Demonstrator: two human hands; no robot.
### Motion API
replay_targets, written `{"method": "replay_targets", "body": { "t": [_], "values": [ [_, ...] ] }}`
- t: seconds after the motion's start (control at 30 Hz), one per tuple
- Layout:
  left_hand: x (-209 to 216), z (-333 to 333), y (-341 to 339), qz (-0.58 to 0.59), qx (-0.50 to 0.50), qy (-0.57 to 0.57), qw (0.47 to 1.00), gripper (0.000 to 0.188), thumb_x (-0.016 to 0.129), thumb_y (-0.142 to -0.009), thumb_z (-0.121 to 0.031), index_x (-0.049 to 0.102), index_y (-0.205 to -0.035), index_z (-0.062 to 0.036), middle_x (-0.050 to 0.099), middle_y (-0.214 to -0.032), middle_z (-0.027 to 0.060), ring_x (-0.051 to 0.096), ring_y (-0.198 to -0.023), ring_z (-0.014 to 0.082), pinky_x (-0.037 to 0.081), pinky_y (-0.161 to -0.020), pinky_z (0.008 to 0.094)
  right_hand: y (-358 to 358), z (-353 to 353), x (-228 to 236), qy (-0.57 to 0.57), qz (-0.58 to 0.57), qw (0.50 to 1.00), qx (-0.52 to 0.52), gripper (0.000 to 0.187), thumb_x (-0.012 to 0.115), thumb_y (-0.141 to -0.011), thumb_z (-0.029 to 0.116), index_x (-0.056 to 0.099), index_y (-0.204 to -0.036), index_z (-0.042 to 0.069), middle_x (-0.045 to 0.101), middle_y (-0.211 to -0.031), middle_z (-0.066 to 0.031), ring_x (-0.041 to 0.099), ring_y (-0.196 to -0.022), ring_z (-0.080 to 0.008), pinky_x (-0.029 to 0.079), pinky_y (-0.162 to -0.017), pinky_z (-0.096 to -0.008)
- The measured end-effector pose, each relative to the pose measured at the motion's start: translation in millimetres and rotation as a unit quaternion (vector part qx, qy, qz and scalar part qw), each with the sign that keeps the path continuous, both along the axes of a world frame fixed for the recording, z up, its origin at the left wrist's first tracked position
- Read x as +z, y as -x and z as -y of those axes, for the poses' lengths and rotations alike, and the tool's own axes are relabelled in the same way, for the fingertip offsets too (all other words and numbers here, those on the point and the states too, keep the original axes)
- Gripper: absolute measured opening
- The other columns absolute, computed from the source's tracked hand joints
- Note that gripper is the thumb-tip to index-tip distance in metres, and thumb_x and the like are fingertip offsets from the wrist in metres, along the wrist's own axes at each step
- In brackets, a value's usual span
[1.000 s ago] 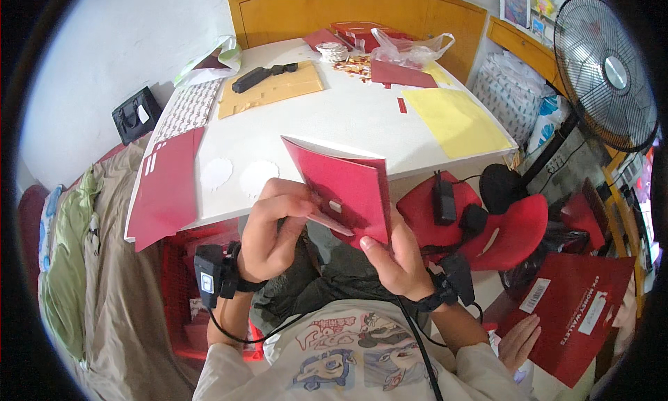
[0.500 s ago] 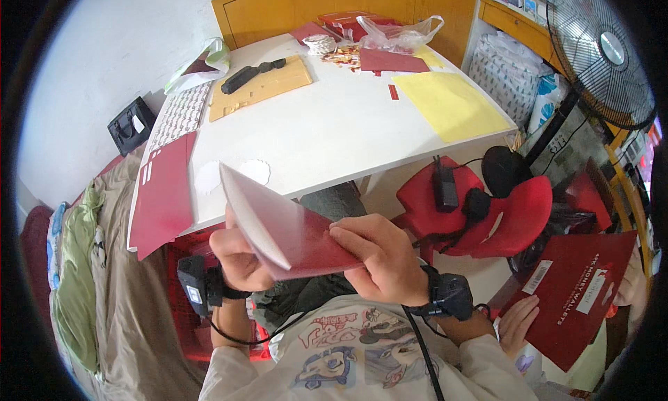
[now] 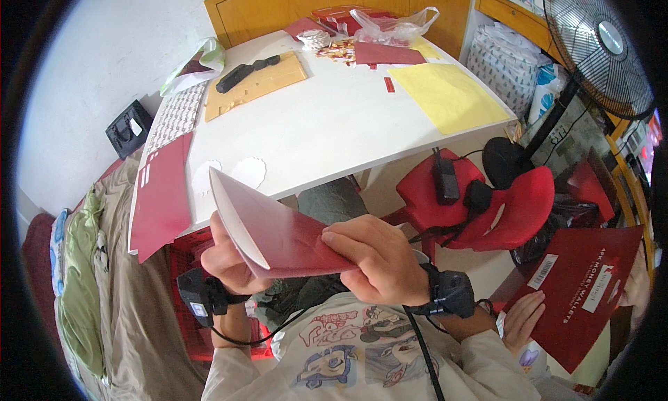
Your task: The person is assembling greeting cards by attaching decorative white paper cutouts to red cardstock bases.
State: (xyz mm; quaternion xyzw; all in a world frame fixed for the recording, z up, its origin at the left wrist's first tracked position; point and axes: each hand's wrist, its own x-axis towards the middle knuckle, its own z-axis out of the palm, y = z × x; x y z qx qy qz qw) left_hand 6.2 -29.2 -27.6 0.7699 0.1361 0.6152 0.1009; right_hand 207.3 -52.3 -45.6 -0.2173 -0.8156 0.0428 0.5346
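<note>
In front of my chest I hold a dark red card sleeve (image 3: 278, 234), tilted, with a pale opening along its left edge. My left hand (image 3: 233, 258) grips it from behind at that edge, and its fingers are partly hidden by the sleeve. On the other side, my right hand (image 3: 376, 258) pinches the right end, thumb and fingers closed over it. Both wrists carry black strapped devices with cables. Just beyond the sleeve, two white scalloped paper discs (image 3: 248, 173) lie at the near edge of the white table (image 3: 306, 136).
Dark red card sheets (image 3: 163, 199) overhang the table's left corner. A brown board (image 3: 257, 88), yellow sheets (image 3: 452, 98) and a plastic bag (image 3: 396, 28) lie farther back. At right are a red chair (image 3: 515, 206), a fan (image 3: 605, 39) and another person's hand (image 3: 523, 321) holding a red package (image 3: 574, 296).
The sleeve and my left hand have shifted slightly left, and the sleeve's pale opening shows a bit wider. The grip stays the same. The view has also shifted a little.
</note>
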Motion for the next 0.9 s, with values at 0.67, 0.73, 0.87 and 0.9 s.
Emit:
{"method": "replay_targets", "body": {
  "t": [0.67,0.73,0.87,0.9],
  "values": [
    [-10,-24,9,-0.086,0.017,0.034,0.996,0.041,0.043,-0.085,-0.001,0.031,-0.124,-0.004,0.036,-0.114,0.014,0.04,-0.101,0.0227,0.035,-0.085,0.0346,10,-5,-4,0.172,-0.096,0.977,0.086,0.024,0.048,-0.076,0.001,0.046,-0.1,0.002,0.046,-0.079,-0.0125,0.048,-0.061,-0.0297,0.038,-0.053,-0.0367],
    [-13,-28,5,-0.093,0.02,0.043,0.995,0.041,0.04,-0.086,-0.002,0.029,-0.125,-0.0038,0.036,-0.116,0.0139,0.04,-0.103,0.0222,0.034,-0.087,0.0354,10,-9,-14,0.12,-0.123,0.983,0.06,0.023,0.048,-0.075,0.001,0.046,-0.098,0.002,0.045,-0.078,-0.0129,0.047,-0.06,-0.0296,0.037,-0.051,-0.0366],
    [-17,-35,0,-0.101,0.032,0.041,0.994,0.041,0.044,-0.085,-0.002,0.03,-0.124,-0.0015,0.037,-0.113,0.0157,0.045,-0.098,0.0237,0.037,-0.084,0.0351,1,-6,-20,0.129,-0.125,0.983,0.046,0.021,0.048,-0.075,0.001,0.046,-0.096,0.001,0.045,-0.077,-0.0131,0.047,-0.06,-0.0303,0.036,-0.052,-0.0369],
    [-17,-34,-1,-0.102,0.028,0.039,0.994,0.041,0.044,-0.085,-0.002,0.03,-0.124,-0.0015,0.037,-0.113,0.0157,0.045,-0.098,0.0237,0.037,-0.084,0.0351,1,-4,-18,0.158,-0.115,0.979,0.051,0.02,0.048,-0.075,0.002,0.046,-0.095,0.001,0.045,-0.077,-0.0131,0.047,-0.061,-0.031,0.037,-0.053,-0.0373]
  ]
}}
